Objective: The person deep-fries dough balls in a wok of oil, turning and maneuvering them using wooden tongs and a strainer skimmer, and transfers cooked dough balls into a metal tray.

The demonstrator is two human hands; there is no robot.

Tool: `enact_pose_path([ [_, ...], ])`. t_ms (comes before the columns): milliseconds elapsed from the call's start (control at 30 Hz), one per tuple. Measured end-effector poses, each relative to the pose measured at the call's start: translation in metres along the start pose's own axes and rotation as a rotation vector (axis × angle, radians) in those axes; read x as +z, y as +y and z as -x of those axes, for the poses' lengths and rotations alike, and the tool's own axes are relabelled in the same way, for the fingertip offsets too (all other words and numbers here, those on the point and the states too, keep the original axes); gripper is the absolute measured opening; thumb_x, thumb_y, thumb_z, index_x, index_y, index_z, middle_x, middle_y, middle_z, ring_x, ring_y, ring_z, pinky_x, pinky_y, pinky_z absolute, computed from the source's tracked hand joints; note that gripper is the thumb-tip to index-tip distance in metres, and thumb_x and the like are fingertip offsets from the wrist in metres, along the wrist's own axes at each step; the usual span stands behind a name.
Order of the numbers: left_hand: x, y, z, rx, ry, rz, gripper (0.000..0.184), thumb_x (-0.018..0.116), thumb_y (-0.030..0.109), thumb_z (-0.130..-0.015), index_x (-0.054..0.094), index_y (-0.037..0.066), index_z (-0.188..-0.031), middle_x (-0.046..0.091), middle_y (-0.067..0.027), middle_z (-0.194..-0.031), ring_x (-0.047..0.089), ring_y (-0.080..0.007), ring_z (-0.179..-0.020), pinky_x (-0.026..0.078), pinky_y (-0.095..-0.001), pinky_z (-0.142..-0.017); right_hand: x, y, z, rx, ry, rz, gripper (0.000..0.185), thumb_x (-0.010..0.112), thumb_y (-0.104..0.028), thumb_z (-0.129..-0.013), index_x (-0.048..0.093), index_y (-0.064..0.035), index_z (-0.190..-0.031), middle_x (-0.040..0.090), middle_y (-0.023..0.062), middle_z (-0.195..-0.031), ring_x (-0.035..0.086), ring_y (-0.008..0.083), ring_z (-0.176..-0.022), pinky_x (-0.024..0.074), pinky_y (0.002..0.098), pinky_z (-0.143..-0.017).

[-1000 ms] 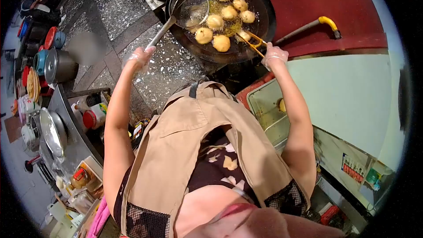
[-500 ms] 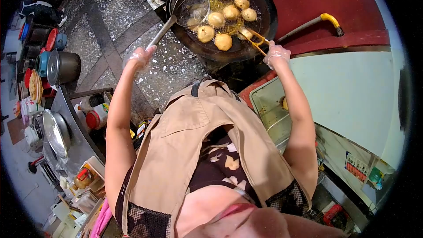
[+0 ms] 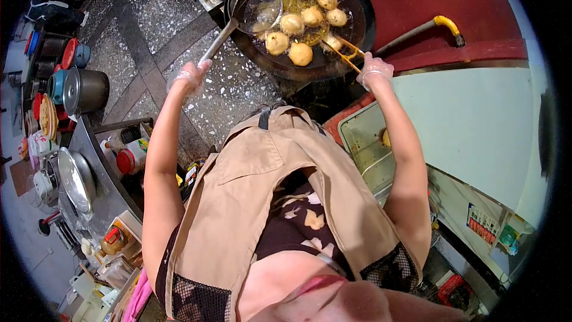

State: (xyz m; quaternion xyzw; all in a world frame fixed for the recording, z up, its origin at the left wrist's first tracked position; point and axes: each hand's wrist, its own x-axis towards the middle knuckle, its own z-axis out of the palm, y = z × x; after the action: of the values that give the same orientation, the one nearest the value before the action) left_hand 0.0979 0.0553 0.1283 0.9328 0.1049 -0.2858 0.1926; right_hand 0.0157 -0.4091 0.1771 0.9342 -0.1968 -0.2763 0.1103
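Note:
My left hand [image 3: 189, 77], in a clear plastic glove, is wrapped round the handle of a wire strainer [image 3: 233, 22]. The strainer's round mesh lies over the left side of a dark wok [image 3: 274, 65], with a pale piece seen through or beneath it. Several golden dough balls [image 3: 300, 54] float in bubbling oil. My right hand [image 3: 376, 71], gloved too, grips long brown chopsticks [image 3: 342, 55]. Their tips reach to a pale dough ball [image 3: 332, 42] at the wok's right side; whether they pinch it I cannot tell.
Right of the wok lie a red surface [image 3: 429, 0] and a stick with a yellow end [image 3: 445, 22]. A pale green counter [image 3: 465, 125] and a metal tray [image 3: 363, 143] sit nearer. At left stand a pot [image 3: 89, 90] and a metal table [image 3: 110, 185] with a bowl.
The dough balls nearest me have drifted slightly left and away from me. The chopsticks have shifted a little against the pale ball. The strainer has barely moved.

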Motion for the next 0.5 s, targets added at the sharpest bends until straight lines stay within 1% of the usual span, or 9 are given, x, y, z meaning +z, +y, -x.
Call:
enact_pose_path([
  [67,0.000,0.000,0.000,-0.010,-0.010,-0.007,0.058,0.052,0.058,-0.084,0.052,0.003,-0.064,0.050,-0.0058,-0.055,0.048,-0.0186,-0.046,0.037,-0.0381,-0.045,0.006,0.002,-0.006,0.009,0.019,0.007,0.051,0.065,-0.025,-0.074,0.045,-0.0128,-0.119,0.060,0.0113,-0.109,0.058,0.0268,-0.105,0.0441,0.0383,-0.085],
  [100,-0.003,0.004,0.004,-0.009,-0.010,-0.008,0.058,0.052,0.058,-0.084,0.052,0.003,-0.064,0.050,-0.0058,-0.055,0.048,-0.0186,-0.046,0.037,-0.0381,-0.045,0.005,0.002,-0.005,0.009,0.019,0.007,0.051,0.065,-0.025,-0.074,0.045,-0.0128,-0.119,0.060,0.0113,-0.109,0.058,0.0268,-0.105,0.0441,0.0383,-0.085],
  [167,-0.010,0.013,0.013,-0.078,-0.074,-0.087,0.064,0.044,0.062,-0.085,0.062,0.001,-0.078,0.059,-0.0100,-0.066,0.057,-0.0221,-0.058,0.044,-0.0380,-0.060,0.003,0.001,-0.004,-0.004,0.003,0.007,0.053,0.065,-0.026,-0.074,0.044,-0.0130,-0.121,0.060,0.0113,-0.109,0.058,0.0265,-0.105,0.0441,0.0383,-0.085],
  [300,-0.015,0.021,0.022,-0.068,-0.061,-0.091,0.062,0.045,0.062,-0.085,0.061,0.002,-0.075,0.057,-0.0087,-0.064,0.054,-0.0201,-0.056,0.043,-0.0373,-0.058,0.002,0.001,-0.002,-0.007,-0.012,0.002,0.055,0.065,-0.026,-0.074,0.043,-0.0131,-0.123,0.059,0.0113,-0.110,0.057,0.0262,-0.105,0.0441,0.0383,-0.085],
  [500,-0.003,0.001,0.001,-0.005,-0.037,-0.077,0.068,0.045,0.062,-0.085,0.062,-0.003,-0.079,0.059,-0.0116,-0.068,0.058,-0.0233,-0.062,0.044,-0.0401,-0.062,0.004,0.002,-0.004,0.000,-0.010,0.020,0.055,0.064,-0.027,-0.075,0.043,-0.0128,-0.124,0.058,0.0109,-0.113,0.057,0.0257,-0.107,0.0443,0.0380,-0.086],
])
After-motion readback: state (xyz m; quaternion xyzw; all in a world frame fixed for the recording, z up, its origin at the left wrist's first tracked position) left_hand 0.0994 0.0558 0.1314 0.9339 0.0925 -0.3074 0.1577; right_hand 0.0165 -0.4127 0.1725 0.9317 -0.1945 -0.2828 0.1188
